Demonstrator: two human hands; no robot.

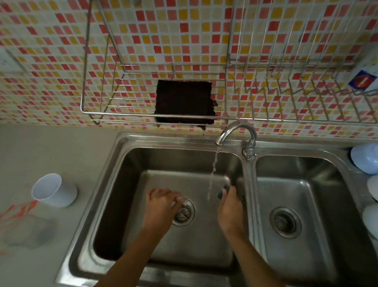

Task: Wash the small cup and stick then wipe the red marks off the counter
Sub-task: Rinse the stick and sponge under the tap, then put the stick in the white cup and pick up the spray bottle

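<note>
My left hand (161,206) is low in the left basin, next to the drain strainer (183,212). Its fingertips are pinched on a small pale piece that looks like the stick (176,201). My right hand (230,212) is against the divider wall, closed on a dark sponge (223,190) just right of the thin water stream (213,173) from the tap (234,131). The small white cup (52,189) stands on the counter left of the sink. Red marks (5,225) streak the counter in front of the cup.
The double steel sink (249,171) has a second basin on the right with its own strainer (285,221). Pale upturned bowls (373,158) line the right rim. A wire rack (122,112) on the tiled wall holds a dark scouring pad (184,101). A wet patch (31,232) lies on the counter.
</note>
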